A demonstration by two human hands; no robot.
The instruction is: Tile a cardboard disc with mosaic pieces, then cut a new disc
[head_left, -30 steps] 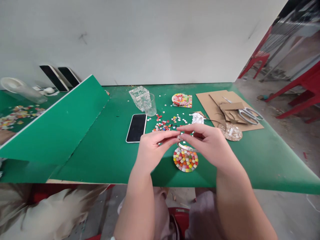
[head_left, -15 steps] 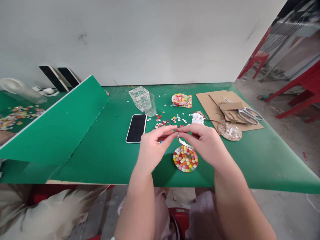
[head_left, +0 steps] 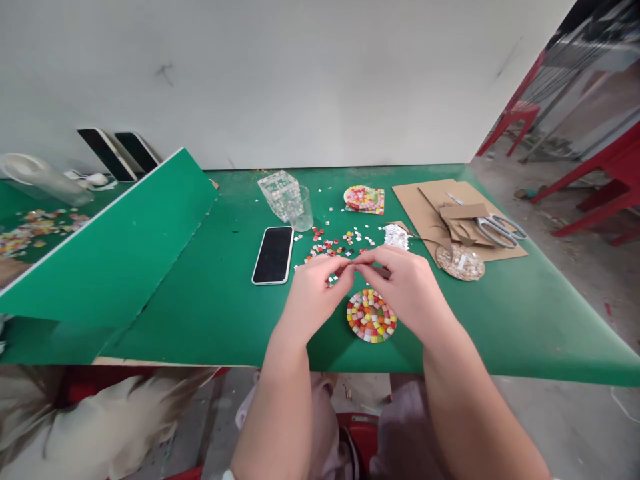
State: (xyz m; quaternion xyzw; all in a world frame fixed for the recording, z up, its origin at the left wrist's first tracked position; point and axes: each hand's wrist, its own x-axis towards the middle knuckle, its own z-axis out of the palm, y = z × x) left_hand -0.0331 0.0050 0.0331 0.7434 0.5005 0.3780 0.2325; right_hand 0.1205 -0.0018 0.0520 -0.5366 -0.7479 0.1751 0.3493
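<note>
In the head view my left hand [head_left: 320, 288] and my right hand [head_left: 406, 283] meet fingertip to fingertip above the table, both pinched closed. A thin brownish strip [head_left: 382, 272] shows under the fingers of my right hand. What the left fingertips pinch is too small and covered to make out. Just below the hands lies a round disc covered in coloured mosaic tiles [head_left: 371, 316], with a brownish bare patch near its middle. Loose red, white and dark tiles [head_left: 326, 245] are scattered beyond my fingers, beside a heap of white pieces [head_left: 396, 236].
A phone [head_left: 273, 255] lies left of my hands. Behind are a clear cup [head_left: 301, 212], a bag of tiles [head_left: 278, 192] and finished mosaic pieces [head_left: 364, 199]. On the right, cardboard [head_left: 420, 200] carries scissors [head_left: 495, 230], near a tan disc [head_left: 460, 261]. A green divider [head_left: 120, 233] stands left.
The curved white strip that hung below my right fingers no longer shows its white face; only a thin brownish edge is visible. Both hands have shifted slightly, fingertips still together.
</note>
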